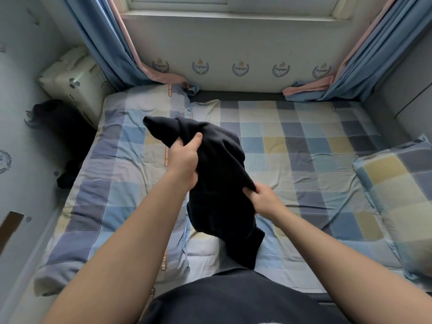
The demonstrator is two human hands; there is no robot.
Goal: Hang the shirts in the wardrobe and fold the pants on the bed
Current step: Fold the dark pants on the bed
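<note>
Now, dark garment over the bed.
My left hand grips its bunched top; my right hand pinches its edge.

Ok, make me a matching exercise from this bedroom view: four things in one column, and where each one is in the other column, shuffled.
Things:
1. dark garment
2. checked pillow
3. folded quilt
4. blue curtains

Places:
A. hanging either side of the window
B. on the right side of the bed
C. gripped by the left hand and the right hand
D. along the left side of the bed

Pairs: 1-C, 2-B, 3-D, 4-A
</note>
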